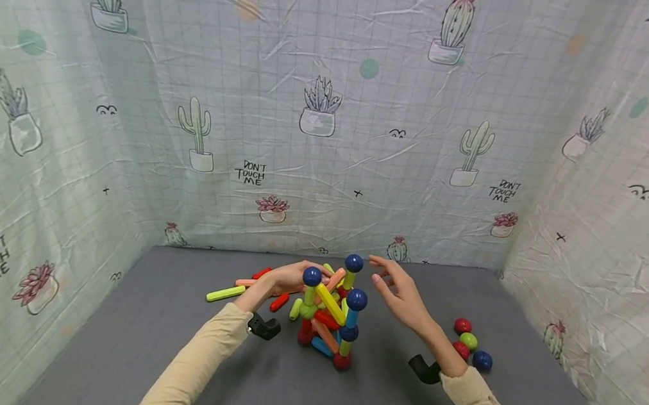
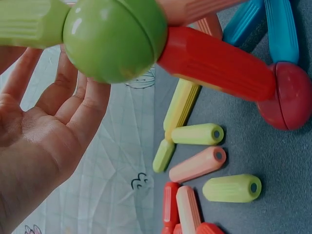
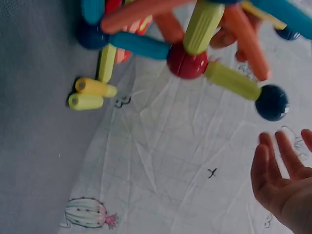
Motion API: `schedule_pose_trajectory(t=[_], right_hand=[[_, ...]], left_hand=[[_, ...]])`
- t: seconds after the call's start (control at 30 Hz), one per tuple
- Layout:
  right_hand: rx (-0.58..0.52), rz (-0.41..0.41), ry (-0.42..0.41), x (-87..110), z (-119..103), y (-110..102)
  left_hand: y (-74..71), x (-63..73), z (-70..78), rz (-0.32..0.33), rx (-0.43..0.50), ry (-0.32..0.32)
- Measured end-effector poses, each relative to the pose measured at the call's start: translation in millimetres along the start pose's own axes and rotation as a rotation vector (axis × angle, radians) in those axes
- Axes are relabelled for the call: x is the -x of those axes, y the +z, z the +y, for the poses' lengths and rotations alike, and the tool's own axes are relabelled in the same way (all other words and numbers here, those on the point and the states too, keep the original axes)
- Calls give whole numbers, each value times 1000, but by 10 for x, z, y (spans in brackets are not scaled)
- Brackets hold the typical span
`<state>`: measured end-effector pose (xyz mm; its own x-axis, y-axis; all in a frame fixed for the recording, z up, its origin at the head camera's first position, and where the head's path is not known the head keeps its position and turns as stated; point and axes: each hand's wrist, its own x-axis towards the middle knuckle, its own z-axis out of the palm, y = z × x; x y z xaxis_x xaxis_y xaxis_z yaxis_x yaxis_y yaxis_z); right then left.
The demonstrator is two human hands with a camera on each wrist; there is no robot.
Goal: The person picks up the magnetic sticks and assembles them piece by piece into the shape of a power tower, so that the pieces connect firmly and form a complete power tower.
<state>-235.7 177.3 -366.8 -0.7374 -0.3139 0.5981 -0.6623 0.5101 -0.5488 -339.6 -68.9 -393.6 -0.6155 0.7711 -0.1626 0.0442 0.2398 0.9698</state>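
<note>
A structure of coloured rods and balls stands mid-table, with a green ball (image 2: 114,39), a red ball (image 3: 186,62) and dark blue balls at its upper ends. My left hand (image 1: 289,276) reaches behind its left side; in the left wrist view its fingers run up behind the green ball, tips hidden. A salmon rod (image 3: 248,41) overlaps those fingers in the right wrist view, and I cannot tell whether they grip it. My right hand (image 1: 403,299) hangs in the air right of the structure, fingers relaxed and holding nothing, near a blue ball (image 3: 272,103).
Loose rods lie behind and left of the structure, among them a long yellow-green rod (image 1: 226,293) and a red rod (image 1: 279,302). On the right, a loose green ball (image 1: 468,341) lies among red and blue ones. Patterned cloth (image 1: 328,164) surrounds the grey table (image 1: 262,390).
</note>
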Motion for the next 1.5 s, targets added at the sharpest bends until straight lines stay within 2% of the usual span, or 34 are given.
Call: schedule_pose_trajectory(t=[0.1, 0.23, 0.37, 0.53, 0.63, 0.73, 0.83, 0.9, 0.97, 1.0, 1.13, 1.2, 1.27, 1.37, 1.5], right_hand=[[34, -49, 2, -92, -22, 18], [5, -111, 3, -151, 99, 92], [1, -116, 2, -177, 218, 140], [3, -119, 4, -177, 249, 133], [10, -112, -9, -151, 204, 98], [13, -78, -33, -90, 227, 68], [18, -55, -41, -26, 312, 55], [16, -61, -26, 4, 349, 49], [14, -77, 0, 30, 406, 57], [14, -85, 17, 41, 441, 64], [27, -101, 69, 79, 607, 123], [51, -108, 86, 84, 708, 171], [82, -120, 97, 77, 819, 231], [132, -153, 124, 50, 975, 327], [185, -219, 163, -3, 1118, 441]], left_hand=[[13, 2, 7, -9, -18, 1], [24, 2, 9, -7, -25, -4], [27, -14, 12, -11, -46, 6], [-8, -17, -39, 17, 7, 17], [-48, 17, -112, 125, -5, 36], [-35, 100, -152, 307, -37, 96], [47, 227, -118, 485, -53, 212], [117, 334, -79, 536, -49, 300], [179, 425, -89, 531, -97, 361], [209, 463, -110, 507, -130, 367], [345, 571, -267, 398, -336, 299], [424, 594, -325, 371, -406, 265], [501, 610, -343, 381, -440, 274], [590, 632, -297, 413, -449, 330], [621, 649, -259, 440, -465, 371]])
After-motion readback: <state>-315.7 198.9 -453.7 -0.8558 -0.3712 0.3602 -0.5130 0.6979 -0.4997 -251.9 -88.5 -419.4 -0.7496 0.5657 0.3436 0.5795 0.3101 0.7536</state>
